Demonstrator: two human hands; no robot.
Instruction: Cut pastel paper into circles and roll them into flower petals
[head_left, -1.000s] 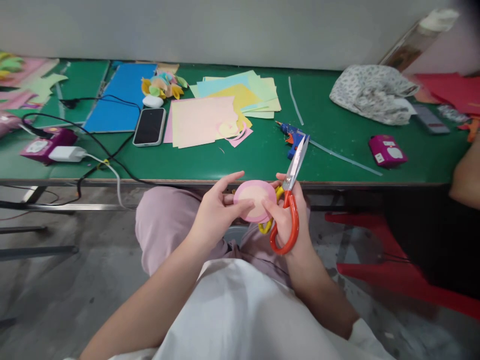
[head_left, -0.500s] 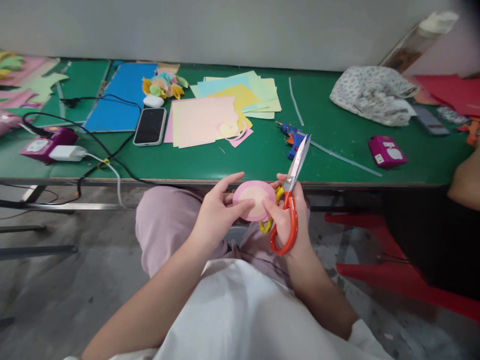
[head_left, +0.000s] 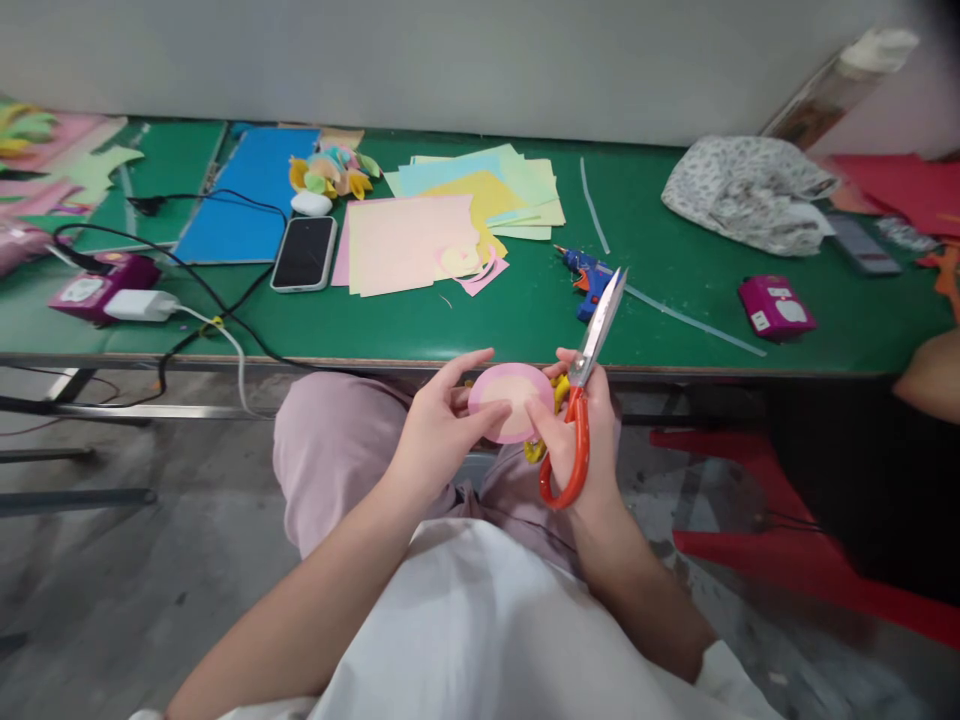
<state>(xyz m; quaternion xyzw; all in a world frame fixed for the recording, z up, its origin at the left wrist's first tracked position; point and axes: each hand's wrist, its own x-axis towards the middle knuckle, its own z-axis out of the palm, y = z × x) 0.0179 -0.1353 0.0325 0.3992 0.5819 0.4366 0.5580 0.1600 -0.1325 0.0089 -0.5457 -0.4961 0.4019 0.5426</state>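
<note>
My left hand (head_left: 431,430) pinches two paper circles, a cream one (head_left: 516,412) lying on a larger pink one (head_left: 491,376), above my lap. Its thumb presses on the front while the other fingers are mostly behind. From the other side, my right hand (head_left: 602,450) steadies the circles with its thumb. That same hand also carries a pair of scissors (head_left: 598,325), blades pointing up and away, nearly closed, the red handle loop hanging over the palm. A yellow curved piece (head_left: 535,450) shows partly behind the circles; whether it belongs to the scissors I cannot tell.
On the green table (head_left: 397,325) lie coloured paper sheets (head_left: 412,235), a phone (head_left: 304,253), a blue glue gun (head_left: 592,280), glue sticks (head_left: 697,320) and paper flowers (head_left: 334,172). Cables run from a purple power block (head_left: 97,285). Another person's arm (head_left: 930,370) is at right.
The view has shifted slightly. Both hands keep their hold on the paper circles, and the yellow piece behind them shows a little less than before.
</note>
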